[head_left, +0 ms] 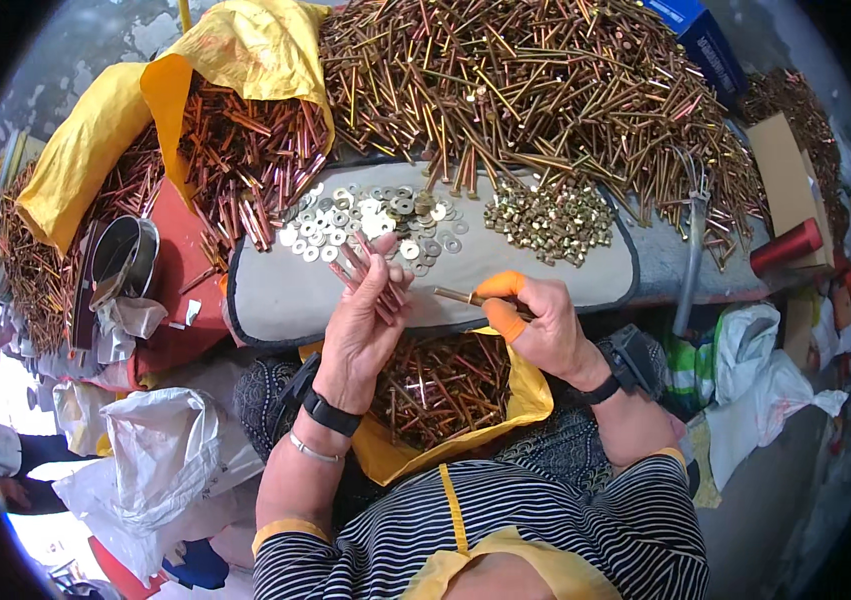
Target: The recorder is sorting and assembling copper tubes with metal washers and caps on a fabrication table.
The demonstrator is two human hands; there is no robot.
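My left hand (353, 335) is closed around several reddish, copper-coloured metal rods or sleeves (347, 278), which stick out between thumb and fingers. To its right, my right hand (550, 325) wears orange finger covers on the thumb and forefinger. Those two pinch a brassy bolt (457, 296) that points left toward the bundle. Both hands are over the near edge of a grey mat (285, 290). Flat silver washers (330, 225) lie scattered just beyond my left hand, and a heap of small brassy nuts (550, 225) lies beyond my right. A few bolts stand upright between them.
A big pile of long bolts (545, 80) covers the far side. Far left, a yellow sack (245, 50) spills reddish pieces. Another yellow sack (535, 390) of them sits open in my lap. A steel bowl (125, 250), a cardboard box (785, 180) and white bags (160, 440) stand around.
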